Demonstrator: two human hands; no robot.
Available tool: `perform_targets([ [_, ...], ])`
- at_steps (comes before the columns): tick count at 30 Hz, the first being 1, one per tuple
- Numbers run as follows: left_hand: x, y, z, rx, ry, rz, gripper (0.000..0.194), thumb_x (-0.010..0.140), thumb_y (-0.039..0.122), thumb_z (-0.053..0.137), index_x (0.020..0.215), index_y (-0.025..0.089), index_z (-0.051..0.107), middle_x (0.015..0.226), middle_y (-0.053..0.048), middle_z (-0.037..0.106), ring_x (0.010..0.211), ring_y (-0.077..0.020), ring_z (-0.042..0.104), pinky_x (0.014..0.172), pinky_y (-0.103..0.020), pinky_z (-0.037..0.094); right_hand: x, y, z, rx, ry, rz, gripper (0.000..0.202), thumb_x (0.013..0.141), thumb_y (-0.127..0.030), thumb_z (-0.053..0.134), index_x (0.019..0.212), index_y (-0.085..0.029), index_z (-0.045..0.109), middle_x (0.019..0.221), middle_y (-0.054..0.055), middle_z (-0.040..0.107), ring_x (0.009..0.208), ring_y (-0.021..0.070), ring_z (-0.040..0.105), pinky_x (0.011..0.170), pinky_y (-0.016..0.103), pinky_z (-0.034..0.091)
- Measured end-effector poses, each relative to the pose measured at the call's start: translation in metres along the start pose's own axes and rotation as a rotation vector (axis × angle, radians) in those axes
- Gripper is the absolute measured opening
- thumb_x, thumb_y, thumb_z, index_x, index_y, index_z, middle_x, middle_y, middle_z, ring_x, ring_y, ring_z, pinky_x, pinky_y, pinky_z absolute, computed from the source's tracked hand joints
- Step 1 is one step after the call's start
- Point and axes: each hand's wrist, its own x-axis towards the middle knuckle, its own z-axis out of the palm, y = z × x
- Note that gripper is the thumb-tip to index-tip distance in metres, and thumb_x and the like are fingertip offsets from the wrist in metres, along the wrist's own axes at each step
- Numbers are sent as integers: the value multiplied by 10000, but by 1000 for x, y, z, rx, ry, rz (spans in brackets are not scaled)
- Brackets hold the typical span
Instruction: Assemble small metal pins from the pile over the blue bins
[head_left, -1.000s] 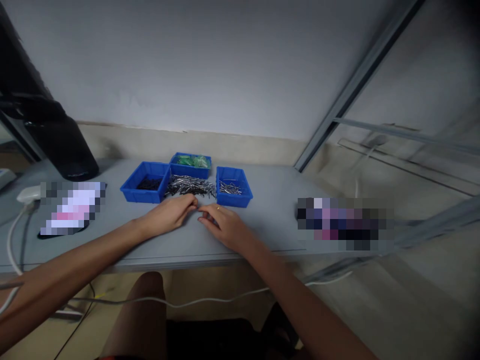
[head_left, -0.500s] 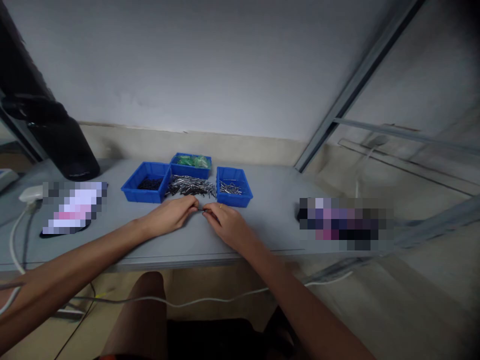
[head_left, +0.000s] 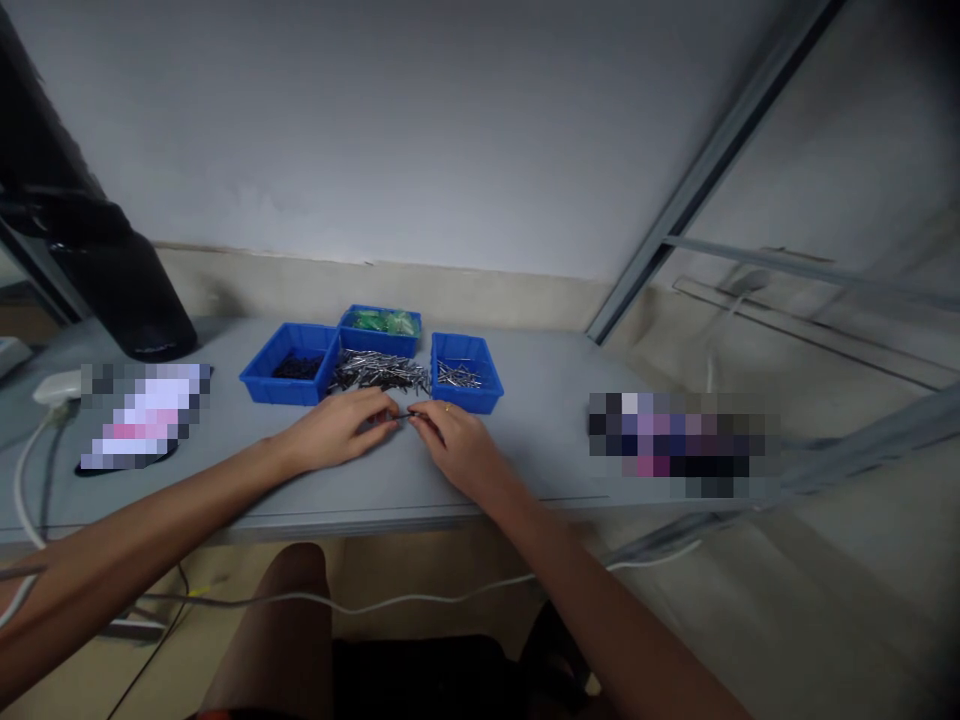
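A thin dark pin (head_left: 404, 415) spans the small gap between my two hands, just in front of the pile. My right hand (head_left: 459, 440) pinches its right end between thumb and forefinger. At the other end, the thumb and fingertips of my left hand (head_left: 341, 428) close around the pin, the palm low over the tabletop. Right behind the hands lies a loose pile of silver pins (head_left: 379, 368), with small black pieces along its near side. A blue bin (head_left: 292, 391) of small black parts stands left of the pile, and another blue bin (head_left: 469, 400) with silver pins on its right.
Behind the pile, a third blue bin (head_left: 379, 342) holds green bags. A black bottle (head_left: 124, 285) and a blurred-out phone-like object (head_left: 146, 415) are at the left, near a white plug (head_left: 60, 387). Another blurred item (head_left: 675, 435) lies right. A white cable (head_left: 375, 606) hangs below the grey table (head_left: 540, 440).
My left thumb has spread farther from the forefinger, and more of the pin shows between the hands. My right hand keeps its pinch. The view has shifted slightly.
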Motion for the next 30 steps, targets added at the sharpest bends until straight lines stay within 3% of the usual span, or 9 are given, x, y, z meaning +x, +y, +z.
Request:
perform_targets([
  [4,0,-1,0,-14,40,9,214,925,313,431,951,177,595,841,-44,620,784,-166,577,717,-281,450,0,1,1,7,8,7,220,953,-250,405,1020,-204,609,958,76,685,917,209,632,812,348,488],
  [9,0,0,-1,-80,108,30,213,919,288,455,945,171,631,828,-45,609,779,-159,564,720,-274,456,0,0,0,-28,-75,-46,187,942,-254,445,956,-186,619,919,72,681,887,196,625,789,326,478],
  [16,1,5,0,-207,77,79,171,885,274,508,929,173,639,856,-52,635,788,-159,584,702,-273,481,0,-2,-1,-59,-147,-95,184,940,-246,454,880,-174,613,829,61,666,804,181,614,725,299,464],
  [24,4,6,-3,-377,164,-180,76,787,213,520,825,164,565,815,-27,671,758,-152,624,627,-246,491,-1,-6,-5,48,12,-72,243,949,-280,423,1105,-186,583,967,76,662,896,194,610,798,326,475],
  [30,3,1,1,-290,56,-72,187,850,304,535,912,158,635,757,-11,675,655,-121,584,592,-224,439,-1,-5,-5,41,12,-85,243,958,-265,392,1070,-203,599,967,74,657,919,201,603,818,342,481],
])
